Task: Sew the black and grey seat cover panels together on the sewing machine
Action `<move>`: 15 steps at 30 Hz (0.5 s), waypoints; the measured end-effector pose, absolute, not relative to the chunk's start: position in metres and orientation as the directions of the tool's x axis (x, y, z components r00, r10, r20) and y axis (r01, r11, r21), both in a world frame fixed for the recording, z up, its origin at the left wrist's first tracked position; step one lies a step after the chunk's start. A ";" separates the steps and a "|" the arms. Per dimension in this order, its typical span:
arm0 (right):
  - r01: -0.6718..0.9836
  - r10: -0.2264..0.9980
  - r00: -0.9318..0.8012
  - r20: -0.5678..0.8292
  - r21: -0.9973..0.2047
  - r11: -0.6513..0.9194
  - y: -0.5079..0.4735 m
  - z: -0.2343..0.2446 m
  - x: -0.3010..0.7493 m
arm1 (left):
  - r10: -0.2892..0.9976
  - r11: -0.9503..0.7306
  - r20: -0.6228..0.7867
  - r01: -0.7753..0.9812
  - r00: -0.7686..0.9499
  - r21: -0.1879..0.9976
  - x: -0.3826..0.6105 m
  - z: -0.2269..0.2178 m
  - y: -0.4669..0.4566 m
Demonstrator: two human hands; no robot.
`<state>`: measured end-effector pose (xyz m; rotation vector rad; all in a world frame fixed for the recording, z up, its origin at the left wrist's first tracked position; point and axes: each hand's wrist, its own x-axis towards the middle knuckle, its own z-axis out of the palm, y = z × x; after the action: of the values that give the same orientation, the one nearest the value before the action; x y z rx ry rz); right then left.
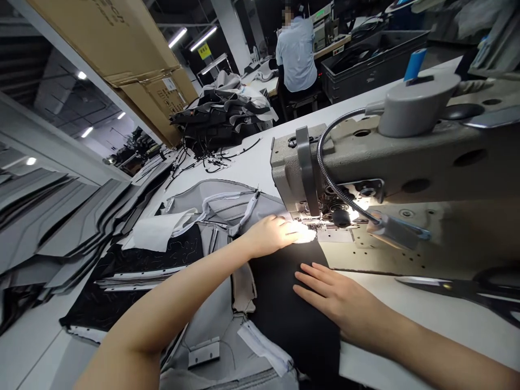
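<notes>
A black fabric panel (pixel 284 303) lies under the needle of a grey sewing machine (pixel 406 157). My left hand (pixel 272 234) rests on the fabric right beside the presser foot, brightly lit by the machine lamp (pixel 390 230), fingers curled and pressed down. My right hand (pixel 329 292) lies flat on the black fabric a little nearer me, fingers stretched out and together. Grey and white cover pieces (pixel 219 211) are attached to the panel and spread to the left.
Black-handled scissors (pixel 467 290) lie on the table at right. Stacks of grey cut panels (pixel 60 227) fill the left. A pile of covers (pixel 223 114) and cardboard boxes (pixel 134 59) sit behind. A person in a light shirt (pixel 296 54) sits at the back.
</notes>
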<state>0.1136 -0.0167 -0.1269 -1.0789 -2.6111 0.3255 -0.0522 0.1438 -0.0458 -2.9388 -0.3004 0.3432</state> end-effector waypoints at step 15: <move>0.665 0.750 -0.638 0.174 -0.367 0.651 -0.008 -0.124 0.120 | 0.375 -0.927 -0.321 0.353 0.870 -0.127 -0.021 -0.040 0.112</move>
<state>0.1199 -0.0083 -0.1236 -1.1312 -2.5606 0.3887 -0.0210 0.1116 -0.0397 -2.9754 -0.5801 0.5304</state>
